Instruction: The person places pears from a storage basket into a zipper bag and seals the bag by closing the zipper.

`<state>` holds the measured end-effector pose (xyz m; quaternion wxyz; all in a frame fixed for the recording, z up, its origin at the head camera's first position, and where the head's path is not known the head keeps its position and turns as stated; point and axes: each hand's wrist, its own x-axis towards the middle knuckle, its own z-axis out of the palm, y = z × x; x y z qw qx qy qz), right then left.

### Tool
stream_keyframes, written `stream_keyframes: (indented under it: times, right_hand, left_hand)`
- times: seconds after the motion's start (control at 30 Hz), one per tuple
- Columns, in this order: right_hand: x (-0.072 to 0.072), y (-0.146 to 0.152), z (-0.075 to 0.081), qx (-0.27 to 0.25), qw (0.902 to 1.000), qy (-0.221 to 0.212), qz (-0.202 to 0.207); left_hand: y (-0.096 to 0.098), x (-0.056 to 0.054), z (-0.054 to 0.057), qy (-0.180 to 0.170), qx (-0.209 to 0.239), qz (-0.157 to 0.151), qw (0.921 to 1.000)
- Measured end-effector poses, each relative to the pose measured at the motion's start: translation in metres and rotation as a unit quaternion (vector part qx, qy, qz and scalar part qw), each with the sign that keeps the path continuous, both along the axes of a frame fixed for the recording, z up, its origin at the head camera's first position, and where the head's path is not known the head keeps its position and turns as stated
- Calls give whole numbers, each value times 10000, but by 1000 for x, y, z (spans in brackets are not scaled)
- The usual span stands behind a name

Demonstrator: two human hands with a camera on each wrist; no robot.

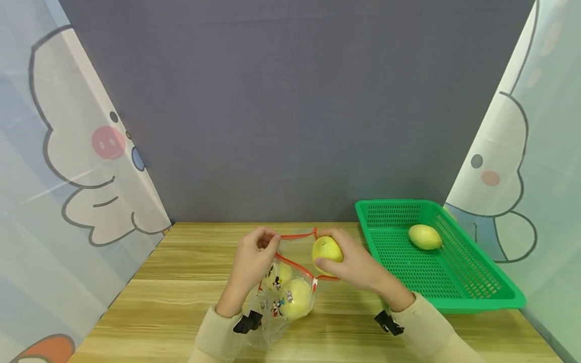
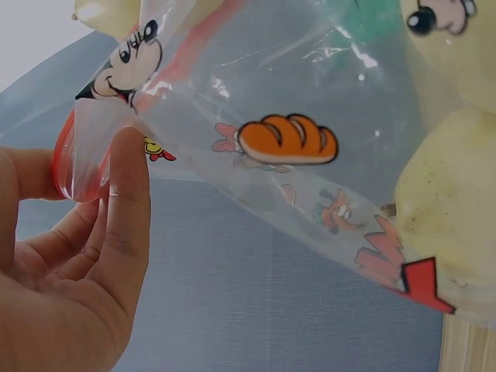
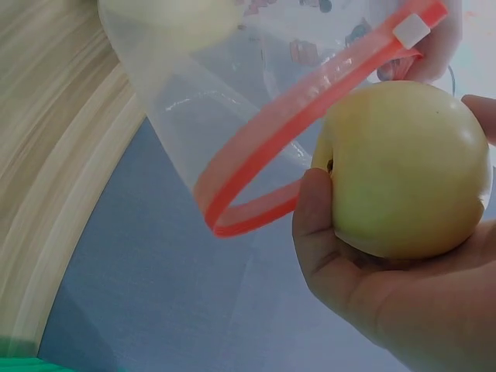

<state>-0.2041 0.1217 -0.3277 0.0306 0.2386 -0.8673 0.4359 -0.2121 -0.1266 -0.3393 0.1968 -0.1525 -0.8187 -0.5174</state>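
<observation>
A clear zip bag with a red closing strip and printed cartoon figures hangs with its mouth spread apart. Pale yellow pears lie inside it. My left hand pinches the left end of the red rim; thumb and fingers on the plastic show in the left wrist view. Curled round another yellow pear, my right hand holds it at the right side of the bag's mouth. The white slider sits on the red strip, close beside that pear in the right wrist view.
A green plastic basket stands at the right of the wooden table, with one yellow pear in it. A grey panel rises behind the table, and cartoon-printed curtains flank both sides.
</observation>
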Motion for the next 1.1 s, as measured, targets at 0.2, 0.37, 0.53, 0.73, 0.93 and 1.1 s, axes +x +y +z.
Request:
stream_keyframes:
  times: [0.2, 0.37, 0.53, 0.73, 0.93, 1.1]
  right_hand:
    - [0, -4, -1, 177, 9998, 69, -94]
    - [0, -8, -1, 272, 9995, 54, -179]
    - [0, -12, -1, 300, 9990, 91, -317]
    - [1, -14, 0, 319, 9982, 278, -421]
    - [1, -11, 2, 520, 9972, 422, -345]
    - [0, -7, 6, 823, 9947, 502, -345]
  left_hand:
    - [0, 0, 0, -11, 2, -7, 10000]
    - [0, 0, 0, 26, -28, -32, 10000]
    - [0, 0, -1, 102, -85, -20, 9999]
    - [2, 1, -2, 95, -115, 5, 9999]
    - [3, 1, -2, 63, -116, -8, 9999]
    - [2, 1, -1, 56, -87, 40, 9999]
